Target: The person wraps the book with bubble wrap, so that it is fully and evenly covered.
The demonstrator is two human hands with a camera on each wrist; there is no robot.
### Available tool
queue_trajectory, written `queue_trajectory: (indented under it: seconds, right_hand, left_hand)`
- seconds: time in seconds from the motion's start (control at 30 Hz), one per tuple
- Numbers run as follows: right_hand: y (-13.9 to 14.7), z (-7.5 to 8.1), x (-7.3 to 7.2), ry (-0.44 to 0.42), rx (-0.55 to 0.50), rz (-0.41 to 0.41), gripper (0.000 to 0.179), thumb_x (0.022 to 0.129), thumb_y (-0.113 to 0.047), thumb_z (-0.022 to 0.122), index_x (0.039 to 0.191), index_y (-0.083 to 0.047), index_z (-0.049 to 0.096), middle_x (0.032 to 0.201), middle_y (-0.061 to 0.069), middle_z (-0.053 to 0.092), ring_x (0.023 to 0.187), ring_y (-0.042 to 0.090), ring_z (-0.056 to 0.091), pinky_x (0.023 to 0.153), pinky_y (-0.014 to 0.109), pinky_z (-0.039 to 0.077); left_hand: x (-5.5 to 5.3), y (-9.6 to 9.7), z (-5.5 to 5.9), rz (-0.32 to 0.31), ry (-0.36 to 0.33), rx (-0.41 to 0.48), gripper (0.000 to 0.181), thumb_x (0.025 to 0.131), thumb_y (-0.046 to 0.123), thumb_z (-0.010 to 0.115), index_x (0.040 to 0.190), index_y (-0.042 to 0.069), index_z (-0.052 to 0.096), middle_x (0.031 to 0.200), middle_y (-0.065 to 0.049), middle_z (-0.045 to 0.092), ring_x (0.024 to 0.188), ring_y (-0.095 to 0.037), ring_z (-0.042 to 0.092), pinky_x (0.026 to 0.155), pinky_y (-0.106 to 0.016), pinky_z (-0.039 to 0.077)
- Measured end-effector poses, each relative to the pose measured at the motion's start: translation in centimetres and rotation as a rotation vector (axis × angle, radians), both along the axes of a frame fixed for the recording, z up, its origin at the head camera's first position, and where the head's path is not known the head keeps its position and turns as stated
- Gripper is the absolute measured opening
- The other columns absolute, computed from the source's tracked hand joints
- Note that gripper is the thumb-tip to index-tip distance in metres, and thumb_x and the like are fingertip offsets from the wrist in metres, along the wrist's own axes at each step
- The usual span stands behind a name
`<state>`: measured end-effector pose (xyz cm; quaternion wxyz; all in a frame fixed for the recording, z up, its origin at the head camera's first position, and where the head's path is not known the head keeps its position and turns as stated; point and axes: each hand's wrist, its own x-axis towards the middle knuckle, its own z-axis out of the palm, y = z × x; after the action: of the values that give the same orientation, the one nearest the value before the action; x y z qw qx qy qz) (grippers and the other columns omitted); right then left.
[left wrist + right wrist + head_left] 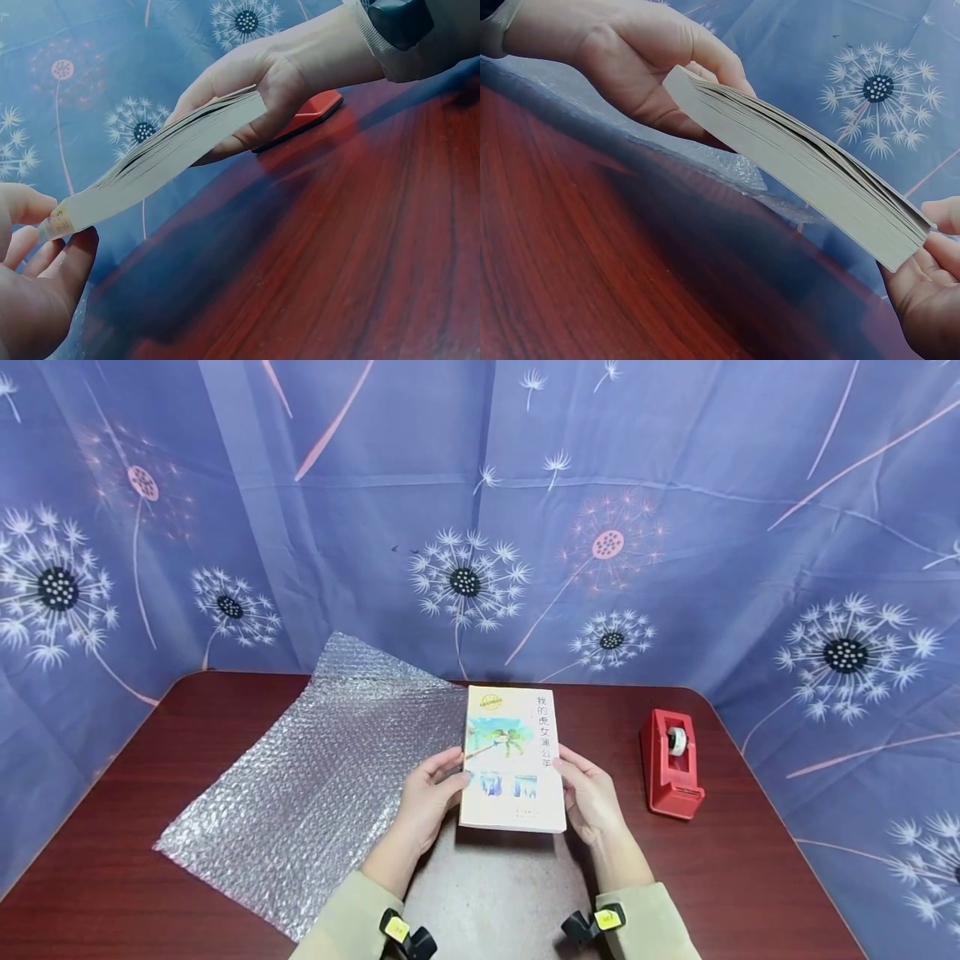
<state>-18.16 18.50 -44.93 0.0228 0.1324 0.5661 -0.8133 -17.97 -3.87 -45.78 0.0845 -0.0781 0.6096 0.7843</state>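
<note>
A paperback book with a pale cover, a palm-tree picture and a column of dark characters is held up off the table between both hands. My left hand grips its left edge, thumb on the front cover and fingers beneath. On the opposite edge my right hand pinches it the same way. Both wrist views show the closed page block of the book from below, raised over the table, with its shadow on the wood. A sheet of bubble wrap lies flat to the left of the book.
A red tape dispenser with a roll of clear tape stands at the right on the dark red wooden table. Behind the table hangs a blue dandelion-print curtain, which also closes off both sides.
</note>
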Motion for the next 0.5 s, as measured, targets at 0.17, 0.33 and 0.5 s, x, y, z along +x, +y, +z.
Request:
queue_trajectory:
  seconds: [0.17, 0.33, 0.5]
  right_hand:
    - [-0.1, -0.2, 0.0, 0.021, -0.004, 0.012, 0.046, 0.093, -0.003, 0.053, 0.136, 0.008, 0.044, 0.091, -0.002, 0.072, 0.081, 0.009, 0.068, 0.067, 0.023, 0.057]
    - [-0.2, -0.3, 0.1, 0.04, -0.018, 0.034, 0.046, 0.092, -0.001, 0.052, 0.136, 0.01, 0.042, 0.092, -0.002, 0.072, 0.08, 0.009, 0.068, 0.065, 0.024, 0.056]
    - [-0.2, -0.4, 0.2, 0.022, -0.026, 0.056, 0.047, 0.092, 0.001, 0.051, 0.136, 0.011, 0.041, 0.091, -0.003, 0.072, 0.081, 0.009, 0.068, 0.066, 0.024, 0.055]
  left_hand:
    - [0.0, -0.4, 0.0, -0.017, -0.006, 0.009, 0.046, 0.087, 0.006, 0.063, 0.131, 0.002, 0.052, 0.134, -0.018, 0.052, 0.092, -0.009, 0.062, 0.076, -0.023, 0.055]
    - [-0.3, -1.0, 0.3, -0.049, -0.018, -0.019, 0.044, 0.089, 0.014, 0.063, 0.13, 0.003, 0.053, 0.133, -0.018, 0.053, 0.096, -0.014, 0.065, 0.082, -0.028, 0.057]
    - [-0.5, -1.5, 0.5, -0.061, -0.029, -0.05, 0.042, 0.089, 0.016, 0.062, 0.128, 0.002, 0.053, 0.125, -0.018, 0.058, 0.096, -0.016, 0.066, 0.086, -0.032, 0.056]
